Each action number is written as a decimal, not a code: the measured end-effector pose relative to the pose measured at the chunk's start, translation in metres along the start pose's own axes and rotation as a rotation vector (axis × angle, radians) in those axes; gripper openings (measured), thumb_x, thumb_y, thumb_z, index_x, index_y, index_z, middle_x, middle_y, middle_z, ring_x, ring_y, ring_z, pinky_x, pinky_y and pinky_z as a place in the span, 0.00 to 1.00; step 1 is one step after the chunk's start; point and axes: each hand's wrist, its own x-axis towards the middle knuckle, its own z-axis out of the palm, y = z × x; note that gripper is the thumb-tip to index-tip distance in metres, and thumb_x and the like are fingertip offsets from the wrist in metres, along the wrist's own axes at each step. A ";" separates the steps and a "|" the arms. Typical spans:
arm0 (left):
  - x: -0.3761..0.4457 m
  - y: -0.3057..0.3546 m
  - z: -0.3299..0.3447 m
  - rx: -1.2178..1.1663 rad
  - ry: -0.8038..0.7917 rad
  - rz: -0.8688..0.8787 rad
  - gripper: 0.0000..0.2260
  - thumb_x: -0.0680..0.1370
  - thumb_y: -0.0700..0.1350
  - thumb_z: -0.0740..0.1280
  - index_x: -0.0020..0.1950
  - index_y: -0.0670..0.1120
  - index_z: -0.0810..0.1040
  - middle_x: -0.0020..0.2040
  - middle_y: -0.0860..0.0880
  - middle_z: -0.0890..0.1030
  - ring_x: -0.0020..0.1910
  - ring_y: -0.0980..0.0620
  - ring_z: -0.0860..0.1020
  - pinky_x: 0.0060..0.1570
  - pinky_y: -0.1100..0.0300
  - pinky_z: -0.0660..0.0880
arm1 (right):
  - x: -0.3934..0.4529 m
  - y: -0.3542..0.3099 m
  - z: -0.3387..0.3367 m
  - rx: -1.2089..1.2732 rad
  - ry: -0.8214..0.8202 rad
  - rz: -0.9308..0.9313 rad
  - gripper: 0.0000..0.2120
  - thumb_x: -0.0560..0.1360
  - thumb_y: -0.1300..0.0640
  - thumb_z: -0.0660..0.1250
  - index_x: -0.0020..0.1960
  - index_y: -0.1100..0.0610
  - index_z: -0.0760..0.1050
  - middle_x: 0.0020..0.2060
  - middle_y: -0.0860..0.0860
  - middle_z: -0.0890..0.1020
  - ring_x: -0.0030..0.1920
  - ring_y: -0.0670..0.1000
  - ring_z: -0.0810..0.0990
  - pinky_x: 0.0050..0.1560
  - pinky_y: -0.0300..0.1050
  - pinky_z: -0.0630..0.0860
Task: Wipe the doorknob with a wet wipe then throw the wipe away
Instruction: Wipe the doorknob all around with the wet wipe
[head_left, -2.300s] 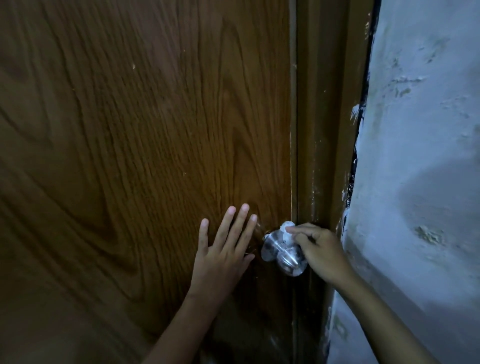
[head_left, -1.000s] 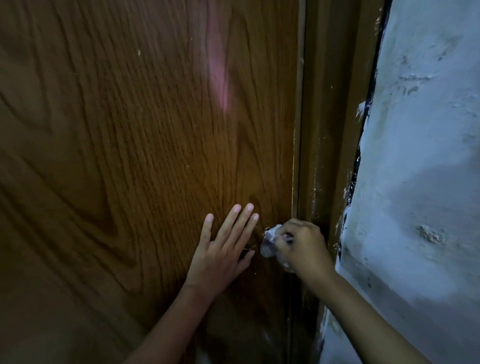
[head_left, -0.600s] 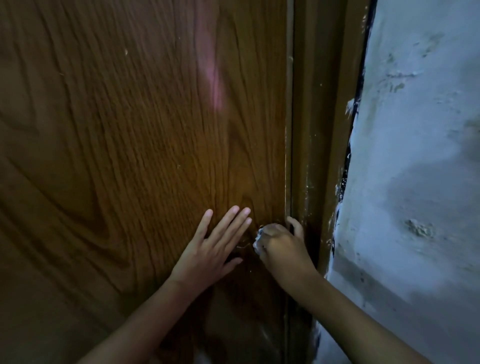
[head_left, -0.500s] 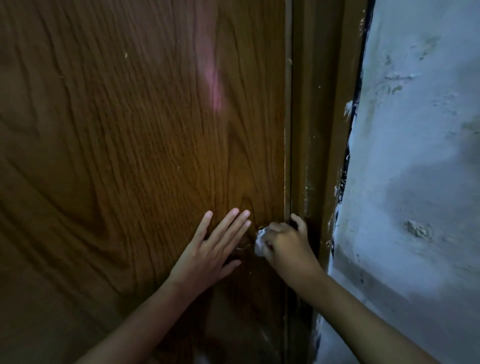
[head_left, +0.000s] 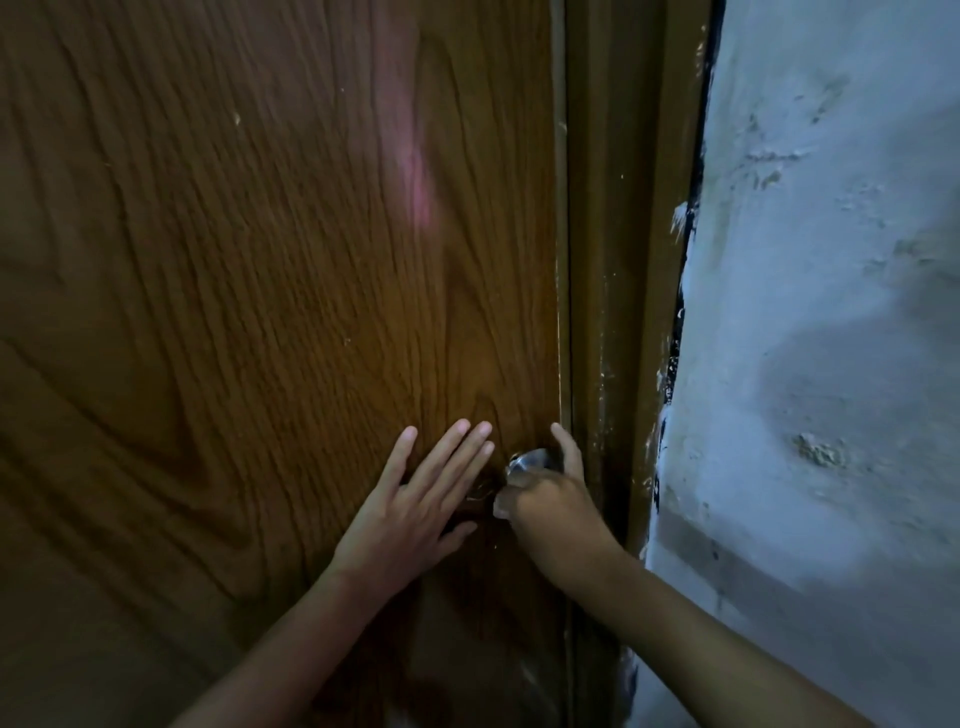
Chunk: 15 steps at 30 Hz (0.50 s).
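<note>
A shiny metal doorknob (head_left: 535, 460) sticks out near the right edge of a brown wood-grain door (head_left: 260, 260). My right hand (head_left: 558, 506) wraps around the knob from below, one finger raised along its right side. A small bit of white wet wipe (head_left: 502, 505) peeks out at the left of that hand; most of the wipe is hidden under the fingers. My left hand (head_left: 415, 506) lies flat on the door just left of the knob, fingers spread, holding nothing.
A brown door frame (head_left: 628, 260) runs down right of the door. Beyond it is a rough pale blue-white plaster wall (head_left: 831, 312) with chipped paint along the frame. The scene is dim.
My right hand has slid lower around the knob with the wipe, so the knob's shiny top now shows. The left hand has stayed flat on the door.
</note>
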 end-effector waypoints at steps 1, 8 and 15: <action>0.000 0.000 0.000 -0.004 -0.001 -0.006 0.35 0.75 0.61 0.43 0.75 0.39 0.46 0.76 0.38 0.41 0.74 0.45 0.50 0.71 0.40 0.42 | 0.000 0.005 0.000 -0.065 0.093 -0.029 0.09 0.74 0.62 0.62 0.49 0.60 0.79 0.49 0.58 0.83 0.56 0.54 0.78 0.66 0.51 0.53; 0.001 -0.001 -0.002 -0.019 -0.016 -0.009 0.35 0.76 0.63 0.46 0.75 0.41 0.49 0.77 0.40 0.45 0.74 0.48 0.50 0.71 0.39 0.40 | 0.006 0.014 -0.019 0.221 0.325 0.257 0.08 0.75 0.61 0.62 0.47 0.57 0.79 0.49 0.54 0.83 0.53 0.52 0.79 0.72 0.49 0.54; 0.000 -0.001 -0.002 -0.029 -0.018 -0.022 0.36 0.75 0.63 0.47 0.75 0.40 0.49 0.76 0.43 0.46 0.74 0.48 0.52 0.71 0.40 0.40 | 0.009 0.020 -0.021 0.468 0.337 0.405 0.05 0.73 0.63 0.65 0.45 0.57 0.80 0.46 0.54 0.84 0.47 0.52 0.80 0.54 0.48 0.77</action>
